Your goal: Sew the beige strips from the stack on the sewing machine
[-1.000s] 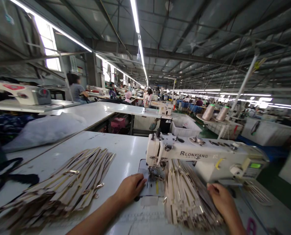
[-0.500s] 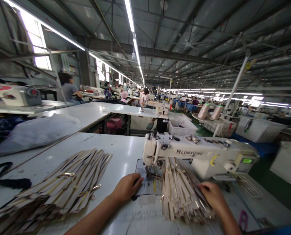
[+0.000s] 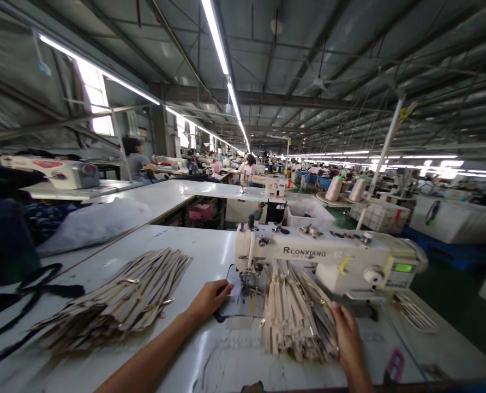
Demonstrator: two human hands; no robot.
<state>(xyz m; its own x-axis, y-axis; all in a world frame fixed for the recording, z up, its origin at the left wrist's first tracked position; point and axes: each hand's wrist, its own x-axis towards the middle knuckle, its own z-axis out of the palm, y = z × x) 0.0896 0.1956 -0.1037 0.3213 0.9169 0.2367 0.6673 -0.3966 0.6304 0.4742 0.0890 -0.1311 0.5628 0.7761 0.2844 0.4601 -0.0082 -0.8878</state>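
Note:
A white sewing machine (image 3: 308,248) stands on the table in front of me. Beside its needle area, my left hand (image 3: 210,299) has its thumb and fingers pressed together; a small pale patch shows at the fingertips, too blurred to name. Under the machine's arm and in front of it lies a fanned bundle of beige straps (image 3: 289,316) with metal fittings. At that bundle's right edge my right hand (image 3: 348,330) is closed on a strap. Another pile of beige straps (image 3: 120,297), with gold-coloured strips and clasps, lies on the left part of the table.
Black straps (image 3: 34,300) and a white plastic bag (image 3: 97,224) are at the left. Pink-handled snips (image 3: 395,364) and a small tray (image 3: 417,314) lie at the right. Thread cones (image 3: 333,189) stand behind the machine. Beyond are white bins (image 3: 310,213) and several people at work.
The view has swung left and up, so the background sits further right and lower. My right hand is more upright at the bundle's edge. My left hand stays beside the needle.

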